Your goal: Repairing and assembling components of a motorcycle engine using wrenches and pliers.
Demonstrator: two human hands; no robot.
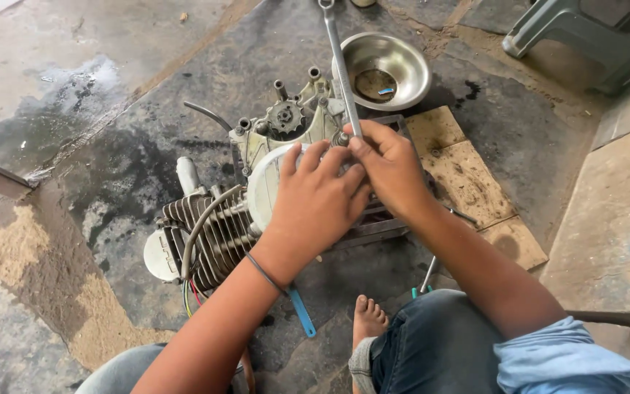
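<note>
step in hand: a fastener on the crankcase side of a small engine [257,197] is worked with a long spanner [343,66]; this is my judgement from how the tool sits.
right hand: the right hand [391,164] pinches the lower end of the spanner between thumb and fingertips, closed on it, just at the bolt.
left hand: the left hand [315,201] lies with fingers spread and flat on the round pale cover [264,186] of the engine, pressing it down; it grips nothing.
engine place: it lies on its side on a metal frame [380,226] on the stained floor [111,146], cooling fins [209,233] toward the person, sprocket [284,117] away.
to do it well: i think the spanner head should sit fully and square on the bolt, the push should be steady, and the flat hand should keep the engine from rocking.
bowl: a steel bowl [410,62] stands on the floor just behind the engine; inside is a rusty brown patch and one small blue piece, otherwise nothing that i can make out.
also near: wooden boards [468,175] lie to the right, a blue-handled tool [302,312] by the bare foot [368,321].
</note>
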